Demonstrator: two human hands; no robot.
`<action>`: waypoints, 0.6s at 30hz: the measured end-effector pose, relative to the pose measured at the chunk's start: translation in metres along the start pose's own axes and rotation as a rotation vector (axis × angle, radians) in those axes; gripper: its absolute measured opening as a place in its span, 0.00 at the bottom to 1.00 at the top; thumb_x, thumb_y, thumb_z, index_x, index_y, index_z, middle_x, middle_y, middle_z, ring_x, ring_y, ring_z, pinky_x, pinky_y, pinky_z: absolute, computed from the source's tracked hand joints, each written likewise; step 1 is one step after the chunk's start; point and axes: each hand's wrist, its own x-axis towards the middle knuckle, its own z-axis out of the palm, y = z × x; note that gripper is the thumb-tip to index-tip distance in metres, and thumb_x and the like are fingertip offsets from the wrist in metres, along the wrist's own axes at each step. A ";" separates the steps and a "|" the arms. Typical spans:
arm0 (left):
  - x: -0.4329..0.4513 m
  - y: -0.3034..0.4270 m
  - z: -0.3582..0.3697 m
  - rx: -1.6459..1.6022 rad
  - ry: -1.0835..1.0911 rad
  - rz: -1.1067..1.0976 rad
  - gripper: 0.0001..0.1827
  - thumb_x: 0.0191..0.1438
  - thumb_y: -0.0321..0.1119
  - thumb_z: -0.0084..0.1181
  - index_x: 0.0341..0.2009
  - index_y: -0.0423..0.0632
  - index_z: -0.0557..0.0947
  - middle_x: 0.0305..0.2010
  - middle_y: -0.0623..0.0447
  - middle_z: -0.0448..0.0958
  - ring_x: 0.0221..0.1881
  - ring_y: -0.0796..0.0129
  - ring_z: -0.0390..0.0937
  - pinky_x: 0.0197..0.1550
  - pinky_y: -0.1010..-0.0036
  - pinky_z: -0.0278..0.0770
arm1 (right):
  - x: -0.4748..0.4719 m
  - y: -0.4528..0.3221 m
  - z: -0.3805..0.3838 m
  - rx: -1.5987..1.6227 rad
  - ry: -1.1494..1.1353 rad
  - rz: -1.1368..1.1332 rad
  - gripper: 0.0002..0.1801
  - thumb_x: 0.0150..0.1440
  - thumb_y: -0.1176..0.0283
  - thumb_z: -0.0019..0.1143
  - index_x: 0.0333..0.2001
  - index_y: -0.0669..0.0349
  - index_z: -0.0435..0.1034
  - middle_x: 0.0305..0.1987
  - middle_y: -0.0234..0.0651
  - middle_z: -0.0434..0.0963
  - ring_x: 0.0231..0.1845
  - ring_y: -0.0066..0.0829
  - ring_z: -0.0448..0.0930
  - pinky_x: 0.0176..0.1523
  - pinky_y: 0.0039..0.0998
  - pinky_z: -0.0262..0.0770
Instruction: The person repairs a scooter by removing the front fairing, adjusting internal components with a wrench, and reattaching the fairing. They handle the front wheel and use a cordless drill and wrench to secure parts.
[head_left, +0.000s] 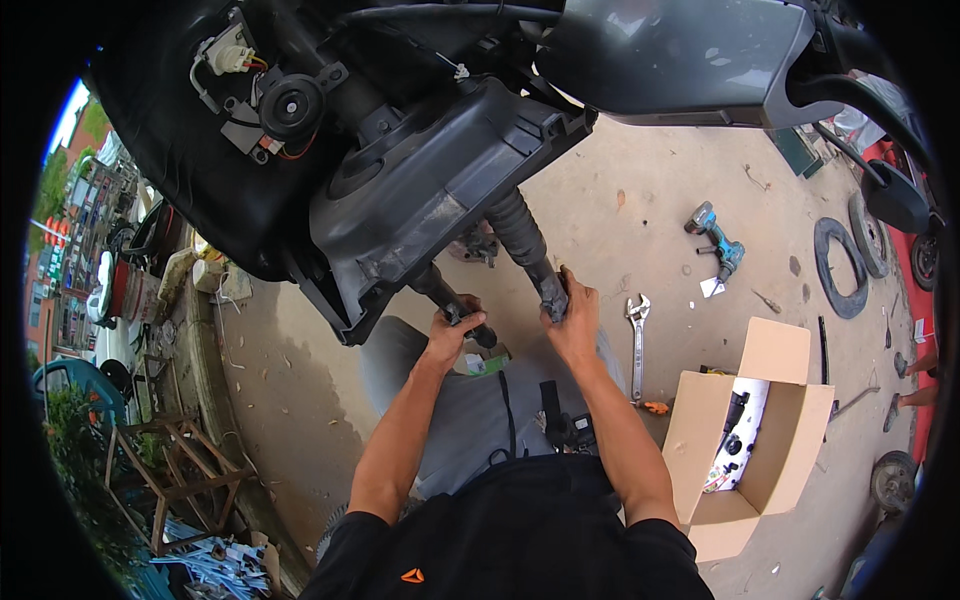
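The front end of a scooter fills the upper view, with two dark front fork legs coming down from beneath its black plastic cowl (442, 195). My left hand (448, 337) is closed round the lower part of the left fork leg (435, 285), thumb across its front. At the lower end of the right fork leg (536, 262), which wears a ribbed rubber boot (516, 225), my right hand (576, 319) grips from the right side. No wheel sits between the legs. A round black horn (291, 109) and wiring connectors (232, 58) are exposed at upper left.
On the concrete at right lie an adjustable wrench (638, 345), a teal cordless power tool (718, 244) and a black tire (840, 266). Nearby stands an open cardboard box (784, 442) holding parts. A rusty metal frame (176, 480) stands left, beyond a curb (217, 375). Another person's legs (919, 382) show far right.
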 end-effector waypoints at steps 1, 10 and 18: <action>0.004 -0.001 -0.001 -0.015 0.008 0.014 0.19 0.50 0.25 0.74 0.47 0.41 0.83 0.38 0.54 0.80 0.42 0.68 0.79 0.49 0.69 0.77 | -0.004 -0.003 -0.003 -0.040 0.001 -0.006 0.49 0.42 0.77 0.72 0.70 0.66 0.62 0.54 0.45 0.77 0.56 0.48 0.72 0.63 0.44 0.69; 0.003 0.010 0.001 0.167 0.142 -0.136 0.15 0.57 0.26 0.68 0.49 0.43 0.82 0.46 0.50 0.83 0.54 0.62 0.80 0.58 0.62 0.79 | -0.027 -0.007 -0.026 -0.017 -0.010 0.041 0.55 0.38 0.74 0.76 0.72 0.64 0.58 0.56 0.45 0.74 0.57 0.50 0.70 0.63 0.45 0.67; -0.067 0.081 0.029 0.484 0.412 -0.066 0.15 0.59 0.26 0.64 0.51 0.41 0.79 0.44 0.48 0.83 0.45 0.61 0.84 0.48 0.68 0.82 | -0.026 0.023 -0.038 0.158 -0.074 0.016 0.57 0.37 0.65 0.82 0.71 0.61 0.60 0.54 0.42 0.74 0.57 0.46 0.71 0.61 0.43 0.67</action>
